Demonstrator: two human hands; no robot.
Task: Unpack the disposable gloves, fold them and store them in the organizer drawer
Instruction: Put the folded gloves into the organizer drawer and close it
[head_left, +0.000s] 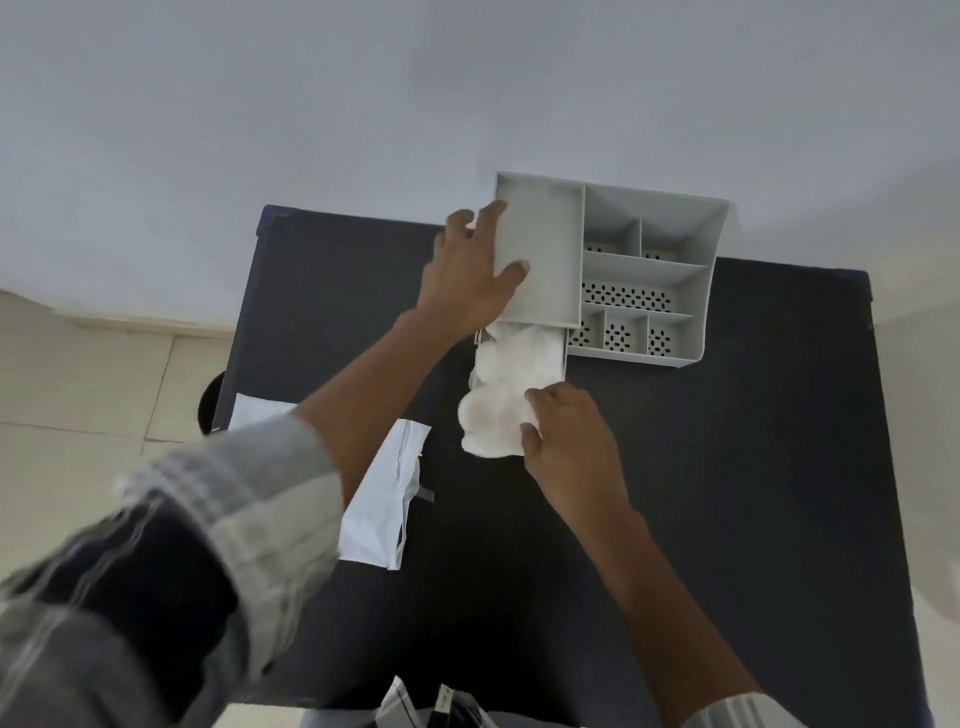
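Note:
A grey plastic organizer (644, 270) with several compartments stands at the far side of a dark table (753, 467). Its drawer (563, 353) is pulled out toward me at the front left. A white bundle of folded disposable gloves (498, 395) lies in the drawer and bulges over its front. My left hand (470, 270) grips the organizer's left side, thumb on top. My right hand (566, 441) presses on the near right edge of the glove bundle. An opened white packet (384, 493) lies flat on the table near my left forearm.
The organizer's perforated compartments show nothing inside. A pale wall rises behind the table. Tiled floor and a round black object (210, 402) lie to the left of the table. A crumpled wrapper (441, 706) sits at the table's near edge.

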